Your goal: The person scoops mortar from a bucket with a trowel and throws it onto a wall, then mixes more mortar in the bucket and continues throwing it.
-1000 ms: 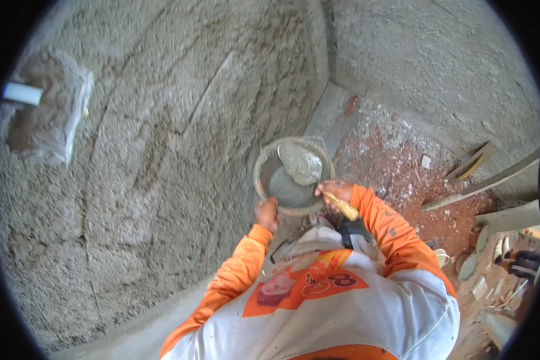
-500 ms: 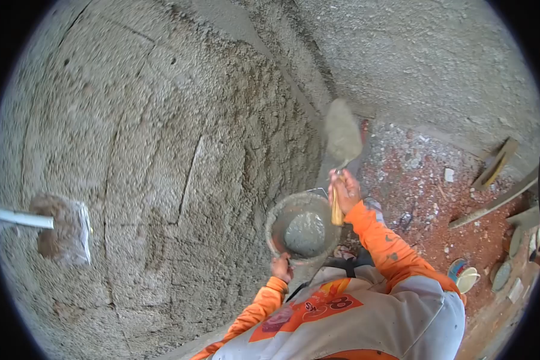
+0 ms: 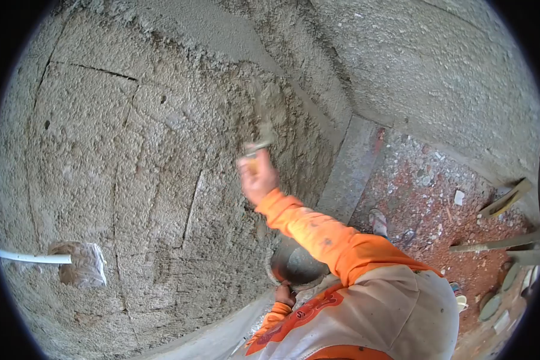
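Note:
My right hand point(image 3: 258, 175) is closed on the handle of a trowel point(image 3: 266, 137), raised in front of the rough mortar-covered wall point(image 3: 162, 150). The trowel's blade is smeared by motion and its edges are hard to make out. My left hand point(image 3: 285, 295) grips the near rim of a round bucket point(image 3: 297, 264), held low against my body. Grey mortar shows inside the bucket, and my right sleeve partly covers its far side.
A white pipe point(image 3: 33, 258) sticks out of the wall beside a plastic-covered box point(image 3: 84, 265). On the right, reddish floor with rubble point(image 3: 426, 204) holds wooden pieces point(image 3: 505, 198), a small tub point(image 3: 460, 300) and flat tools point(image 3: 491, 306).
My right hand has swung the trowel up and left from beside the bucket to the wall. The mortar lump that lay on its blade is no longer distinct. My left hand still holds the bucket.

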`<state>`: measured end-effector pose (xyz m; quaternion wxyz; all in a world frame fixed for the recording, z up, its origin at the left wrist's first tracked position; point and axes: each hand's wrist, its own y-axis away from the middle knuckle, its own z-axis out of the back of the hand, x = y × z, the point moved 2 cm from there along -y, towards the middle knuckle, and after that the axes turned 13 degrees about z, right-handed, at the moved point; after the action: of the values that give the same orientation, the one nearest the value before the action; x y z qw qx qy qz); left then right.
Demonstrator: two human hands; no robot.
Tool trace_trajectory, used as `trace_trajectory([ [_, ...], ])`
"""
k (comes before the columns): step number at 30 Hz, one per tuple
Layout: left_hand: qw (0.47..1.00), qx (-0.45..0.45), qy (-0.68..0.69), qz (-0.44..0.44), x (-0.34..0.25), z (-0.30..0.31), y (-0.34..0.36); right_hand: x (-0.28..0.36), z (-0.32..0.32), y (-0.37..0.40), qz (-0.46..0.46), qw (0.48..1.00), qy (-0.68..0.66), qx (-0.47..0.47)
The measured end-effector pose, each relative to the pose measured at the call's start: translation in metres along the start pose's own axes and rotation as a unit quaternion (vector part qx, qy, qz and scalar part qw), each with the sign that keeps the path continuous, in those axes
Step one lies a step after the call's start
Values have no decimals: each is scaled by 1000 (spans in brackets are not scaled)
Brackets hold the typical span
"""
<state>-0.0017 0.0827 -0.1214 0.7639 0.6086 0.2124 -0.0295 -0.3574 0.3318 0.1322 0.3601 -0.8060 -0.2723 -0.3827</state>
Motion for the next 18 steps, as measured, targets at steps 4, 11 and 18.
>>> trace_trajectory([
  [4, 943, -95, -284, -143, 53, 19, -64, -195, 71, -21, -341, 921, 70, -172],
  [11, 984, 21, 172, 52, -4, -104, 48, -138, -23, -72, -320, 934, -14, -158],
  [18, 986, -25, 156, 54, -34, -148, 95, 66, -91, -141, -263, 959, -52, -91],
])
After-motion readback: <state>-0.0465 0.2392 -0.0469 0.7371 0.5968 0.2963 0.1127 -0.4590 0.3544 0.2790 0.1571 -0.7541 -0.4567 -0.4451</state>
